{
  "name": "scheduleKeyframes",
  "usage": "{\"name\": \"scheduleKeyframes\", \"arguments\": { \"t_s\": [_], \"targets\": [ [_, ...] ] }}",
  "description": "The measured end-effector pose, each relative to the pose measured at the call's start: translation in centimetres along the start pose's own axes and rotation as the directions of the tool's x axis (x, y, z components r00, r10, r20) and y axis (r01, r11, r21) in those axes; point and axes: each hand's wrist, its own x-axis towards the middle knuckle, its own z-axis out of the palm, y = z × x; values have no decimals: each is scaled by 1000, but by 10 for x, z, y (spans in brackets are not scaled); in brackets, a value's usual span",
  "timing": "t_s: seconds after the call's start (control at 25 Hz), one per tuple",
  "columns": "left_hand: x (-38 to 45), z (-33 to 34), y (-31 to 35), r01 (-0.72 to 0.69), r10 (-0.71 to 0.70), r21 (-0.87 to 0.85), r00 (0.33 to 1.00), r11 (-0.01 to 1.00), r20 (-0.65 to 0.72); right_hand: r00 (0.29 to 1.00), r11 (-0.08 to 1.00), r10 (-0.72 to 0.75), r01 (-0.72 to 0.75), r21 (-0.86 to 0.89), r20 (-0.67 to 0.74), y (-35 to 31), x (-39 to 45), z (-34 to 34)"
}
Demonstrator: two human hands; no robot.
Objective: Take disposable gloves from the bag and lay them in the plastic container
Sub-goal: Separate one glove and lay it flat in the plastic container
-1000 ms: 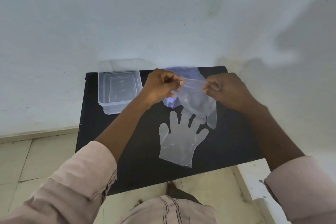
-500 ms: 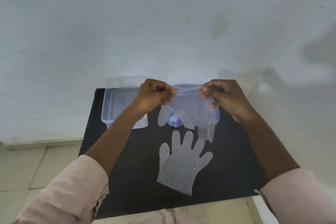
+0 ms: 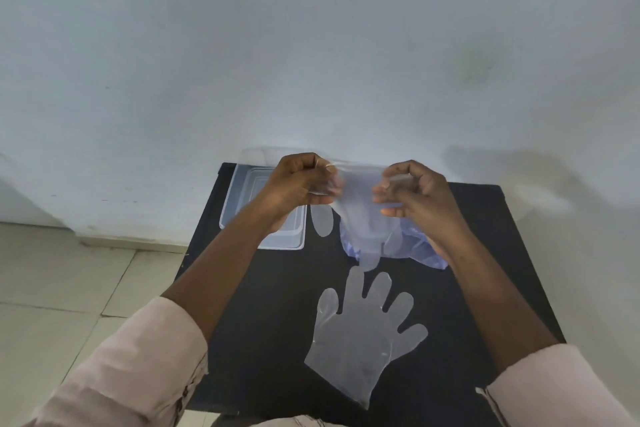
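Note:
A clear disposable glove (image 3: 360,218) hangs between both hands above the black table (image 3: 263,322), fingers pointing down. My left hand (image 3: 298,185) pinches its cuff on the left, and my right hand (image 3: 414,189) pinches it on the right. Behind the held glove lies the bluish plastic bag (image 3: 415,246), partly hidden by my right wrist. A second clear glove (image 3: 363,333) lies flat on the table nearer me, fingers pointing away. The clear plastic container (image 3: 242,198) stands at the table's far left corner, partly behind my left hand.
The table stands against a pale wall (image 3: 311,45). Beige floor tiles (image 3: 62,288) lie to the left of the table. My light pink sleeves fill the lower corners.
The view has tilted and the scene sits lower in frame. Both hands have lifted the glove a little higher and stretched its cuff between them; the flat glove has stayed put.

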Motion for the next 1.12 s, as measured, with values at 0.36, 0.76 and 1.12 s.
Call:
{"name": "scheduleKeyframes", "arguments": {
  "t_s": [0.36,0.76,1.12],
  "targets": [
    [38,-81,-5,20,-20,0,991,1000,-134,995,995,84,-86,41,57,1,78,71],
    [138,-194,-25,149,-125,44,929,988,-349,983,981,184,-185,-67,-11,23,212,182],
    [187,-216,-21,-168,298,324,861,931,-412,975,948,-206,179,-263,-80,24,267,198]
  ]
}}
